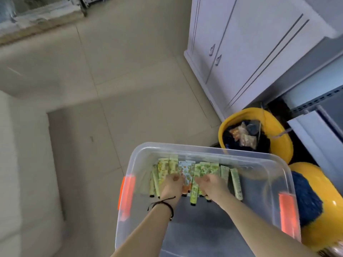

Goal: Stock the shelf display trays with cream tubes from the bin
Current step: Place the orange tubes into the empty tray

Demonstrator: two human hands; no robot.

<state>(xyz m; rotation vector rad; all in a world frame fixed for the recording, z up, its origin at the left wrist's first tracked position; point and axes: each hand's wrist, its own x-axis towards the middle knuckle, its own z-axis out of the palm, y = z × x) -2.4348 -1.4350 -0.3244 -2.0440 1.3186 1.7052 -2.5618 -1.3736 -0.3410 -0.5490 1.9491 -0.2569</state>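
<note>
1. Cream tubes (pixel 234 179) are lying side by side in one row along the far end of the bin (pixel 185 147), dark caps pointing toward the person. They are looking slim and flat-crimped, mostly pale green with printed patterns, one white and blue. About a dozen are showing; blur is blocking an exact count.
2. That bin is showing as a clear plastic tub with rounded corners, carrying two orange latches (pixel 128 195), one on each short side.
3. Left grip (pixel 173 184), wearing one black cord bracelet (pixel 167 204), is curling its fingers down round tubes left of the row's middle.
4. Right grip (pixel 213 186) is curling round tubes just right of the middle.
5. Two glossy yellow buckets (pixel 278 130) are standing right of the bin, near a white cabinet (pixel 241 52) with two small handles, on a pale tiled floor (pixel 130 89).
</note>
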